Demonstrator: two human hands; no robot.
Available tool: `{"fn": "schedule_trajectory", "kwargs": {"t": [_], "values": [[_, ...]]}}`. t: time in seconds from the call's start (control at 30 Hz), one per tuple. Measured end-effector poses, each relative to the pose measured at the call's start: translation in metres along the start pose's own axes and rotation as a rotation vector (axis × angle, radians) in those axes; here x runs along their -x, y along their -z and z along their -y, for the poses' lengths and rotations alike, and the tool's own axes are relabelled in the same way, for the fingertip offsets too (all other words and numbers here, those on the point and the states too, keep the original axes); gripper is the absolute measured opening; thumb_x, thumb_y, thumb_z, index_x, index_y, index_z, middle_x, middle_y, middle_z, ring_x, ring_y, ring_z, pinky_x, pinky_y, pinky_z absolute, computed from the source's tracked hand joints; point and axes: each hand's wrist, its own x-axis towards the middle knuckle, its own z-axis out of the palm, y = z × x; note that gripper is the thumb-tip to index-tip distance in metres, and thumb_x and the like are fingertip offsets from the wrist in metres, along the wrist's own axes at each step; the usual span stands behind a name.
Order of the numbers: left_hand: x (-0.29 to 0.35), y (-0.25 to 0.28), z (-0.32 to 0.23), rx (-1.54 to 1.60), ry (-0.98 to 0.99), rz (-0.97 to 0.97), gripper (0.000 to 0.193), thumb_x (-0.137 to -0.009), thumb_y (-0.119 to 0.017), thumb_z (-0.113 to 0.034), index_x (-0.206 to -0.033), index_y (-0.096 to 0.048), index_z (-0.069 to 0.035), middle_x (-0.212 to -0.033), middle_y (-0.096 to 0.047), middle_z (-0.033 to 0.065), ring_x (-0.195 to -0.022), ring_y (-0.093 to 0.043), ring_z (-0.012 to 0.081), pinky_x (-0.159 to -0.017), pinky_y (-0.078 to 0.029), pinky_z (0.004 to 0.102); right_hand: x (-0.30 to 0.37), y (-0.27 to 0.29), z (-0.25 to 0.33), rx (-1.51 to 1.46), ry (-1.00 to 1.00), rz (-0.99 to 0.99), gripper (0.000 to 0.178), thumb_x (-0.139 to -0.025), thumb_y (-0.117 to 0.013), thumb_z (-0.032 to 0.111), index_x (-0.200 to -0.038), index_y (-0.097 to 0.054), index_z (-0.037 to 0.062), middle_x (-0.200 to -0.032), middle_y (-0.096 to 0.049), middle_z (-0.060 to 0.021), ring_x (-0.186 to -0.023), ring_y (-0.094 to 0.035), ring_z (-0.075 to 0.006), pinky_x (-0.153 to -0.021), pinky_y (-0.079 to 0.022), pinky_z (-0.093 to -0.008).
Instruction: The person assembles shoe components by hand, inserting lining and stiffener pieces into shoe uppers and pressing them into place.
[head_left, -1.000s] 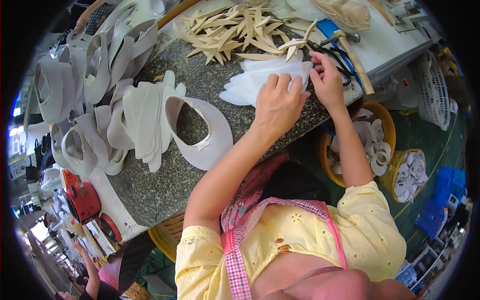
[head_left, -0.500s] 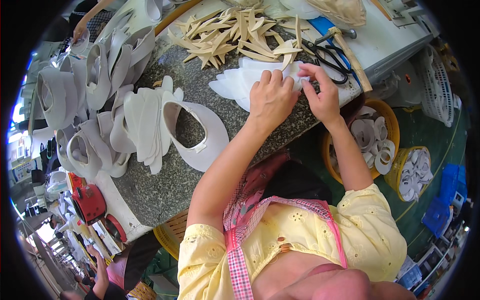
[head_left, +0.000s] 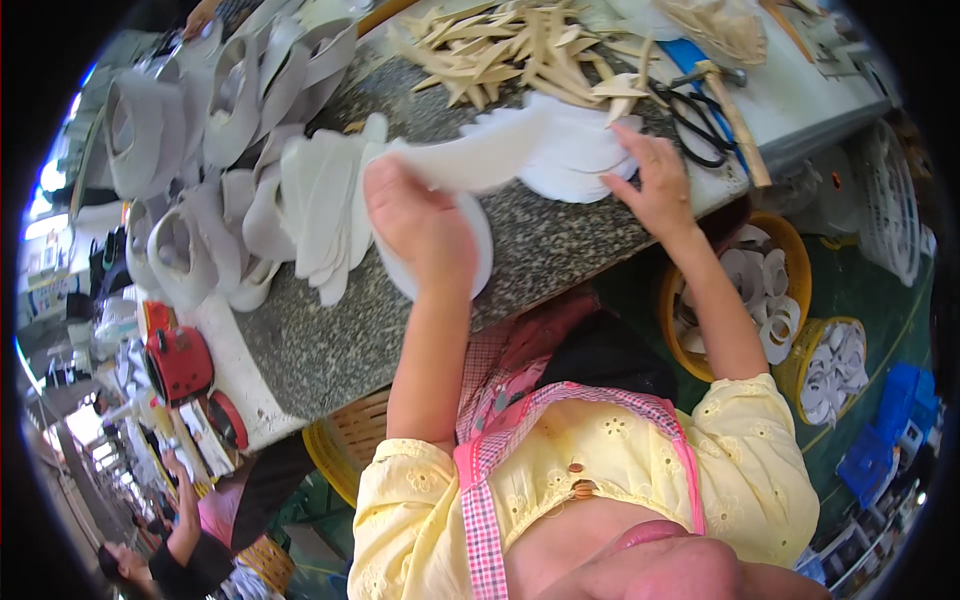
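My left hand (head_left: 420, 215) is closed round one end of a thin white insole-shaped sheet (head_left: 475, 158). The sheet is blurred and stretches right, over the granite slab, toward a fanned stack of similar white sheets (head_left: 575, 165). Fingers apart, my right hand (head_left: 660, 190) is at the right edge of that stack, with its fingertips on or just beside it. A pale grey shoe upper (head_left: 483, 240) lies partly hidden beneath my left hand. Left of it, a second fan of pale insole-shaped sheets (head_left: 318, 210) rests against several grey uppers (head_left: 232, 95).
Curved tan strips (head_left: 500, 50) are heaped at the back. Black-handled scissors (head_left: 700, 140) and a wooden-handled hammer (head_left: 738, 125) lie far right. Baskets of white cut pieces (head_left: 790, 235) stand below the slab's right edge (head_left: 600, 268). A red machine (head_left: 180, 365) is at left.
My left hand has moved left from the fanned stack, taking one white sheet with it, and is now over the grey upper. My right hand has stayed at the stack, its fingers apart.
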Motion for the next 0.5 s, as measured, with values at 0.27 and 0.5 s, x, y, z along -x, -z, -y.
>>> {"fn": "schedule_trajectory", "kwargs": {"t": [0.27, 0.5], "values": [[0.079, 0.074, -0.043, -0.231, -0.006, -0.029, 0.012, -0.09, -0.045, -0.016, -0.084, -0.043, -0.006, -0.063, -0.043, -0.0041, -0.05, -0.04, 0.0021, -0.043, -0.031, 0.0155, 0.028, 0.007, 0.114, -1.077, -0.052, 0.362, 0.032, -0.072, -0.067, 0.025, -0.092, -0.055, 0.0022, -0.091, -0.056, -0.0056, -0.081, -0.051, -0.0139, -0.072, -0.04, -0.0271], [0.101, 0.127, -0.058, -0.342, 0.144, 0.116, 0.01, -0.088, -0.046, -0.009, -0.089, -0.046, 0.001, -0.078, -0.06, 0.0081, -0.069, -0.059, 0.0109, -0.062, -0.049, 0.0216, 0.022, -0.015, 0.125, -1.212, -0.18, 0.513, 0.01, -0.076, -0.058, 0.003, -0.072, -0.049, 0.0018, -0.082, -0.054, -0.0049, -0.067, -0.048, -0.006, -0.061, -0.039, -0.0194]]}}
